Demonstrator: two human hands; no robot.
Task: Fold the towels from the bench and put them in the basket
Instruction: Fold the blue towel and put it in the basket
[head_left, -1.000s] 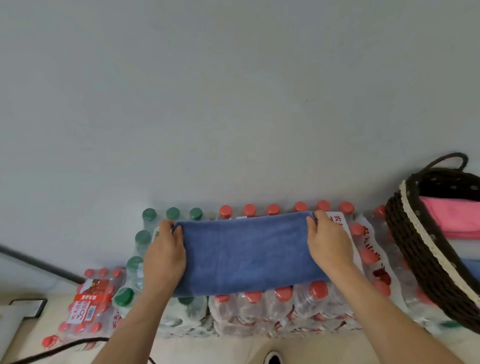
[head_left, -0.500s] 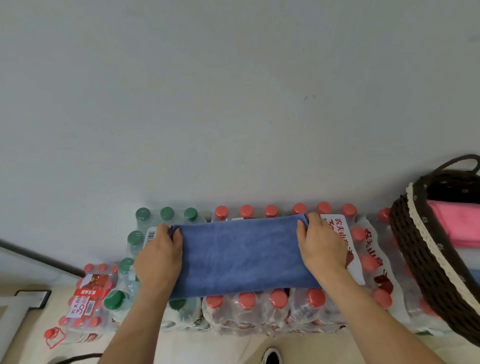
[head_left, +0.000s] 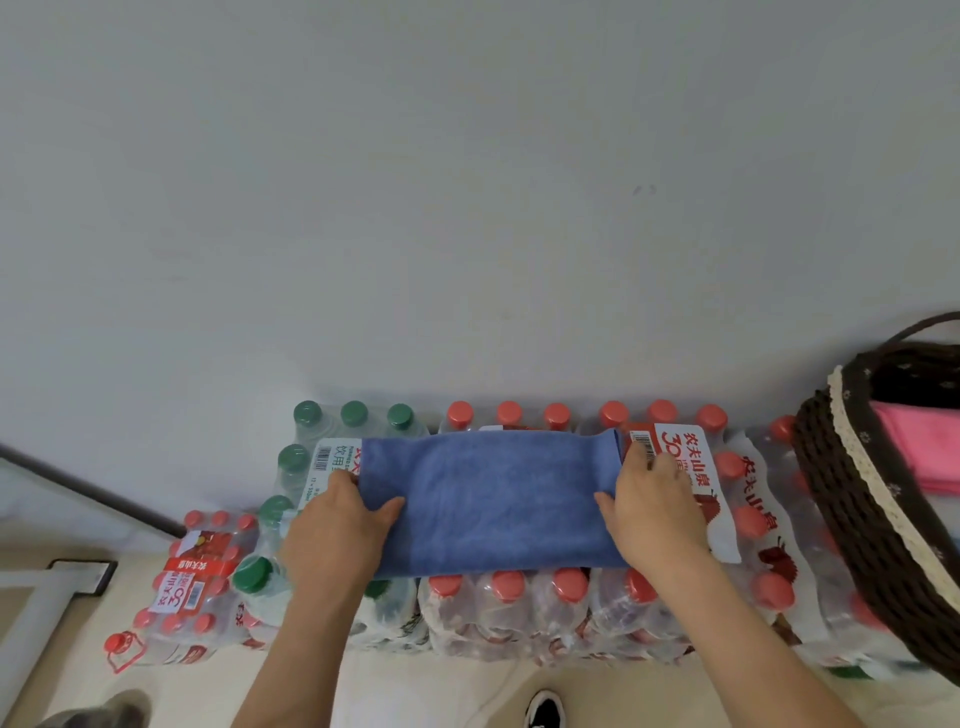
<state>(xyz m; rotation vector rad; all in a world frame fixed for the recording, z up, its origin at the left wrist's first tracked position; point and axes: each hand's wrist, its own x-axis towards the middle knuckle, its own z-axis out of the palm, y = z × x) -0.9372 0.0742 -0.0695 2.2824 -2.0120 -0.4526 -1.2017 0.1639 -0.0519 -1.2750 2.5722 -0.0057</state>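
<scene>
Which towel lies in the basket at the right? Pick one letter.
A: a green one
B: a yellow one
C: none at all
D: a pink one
D: a pink towel shows inside the dark woven basket, while the blue towel lies on the bottle packs, outside the basket.

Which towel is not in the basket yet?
The blue towel, lying across the bottle packs with the left hand and right hand gripping its ends; the pink towel already lies inside the basket.
</scene>
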